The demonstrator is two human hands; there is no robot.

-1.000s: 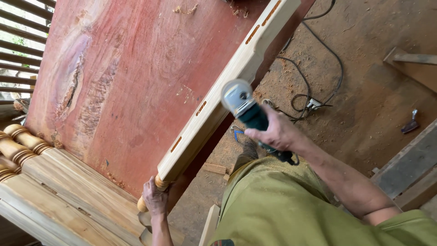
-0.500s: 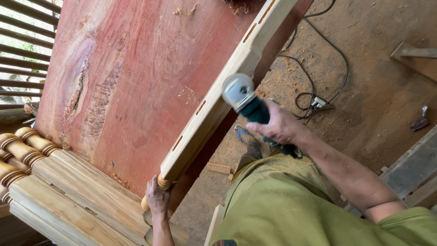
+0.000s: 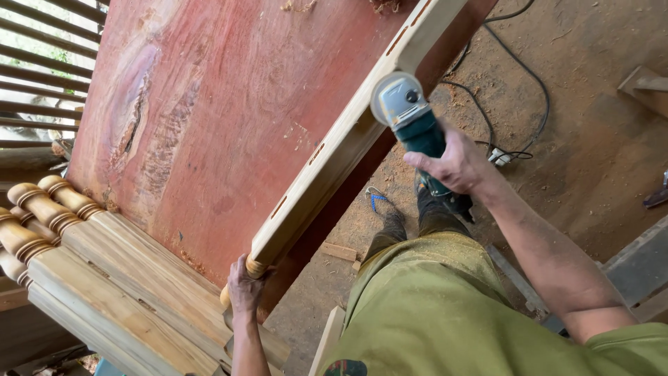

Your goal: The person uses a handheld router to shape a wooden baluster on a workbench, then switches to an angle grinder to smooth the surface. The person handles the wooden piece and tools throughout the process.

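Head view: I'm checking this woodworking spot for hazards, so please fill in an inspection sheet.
Surface: large reddish wood slab, scarred, with wood chips on it.
Job's things: pale slotted wooden post lying on the slab; teal and grey angle grinder at its edge.
Clutter: stacked pale turned wooden posts; wood offcut.
Grippers: left hand grips the post's turned end; right hand holds the grinder.
Cables: black cord looping over the floor.
Surroundings: sawdust-strewn dirt floor; slatted wall.

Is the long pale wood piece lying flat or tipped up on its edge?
Tipped on its edge. The pale wood piece rests on the red slab; the left hand grips its end, the right hand holds a grinder against it.
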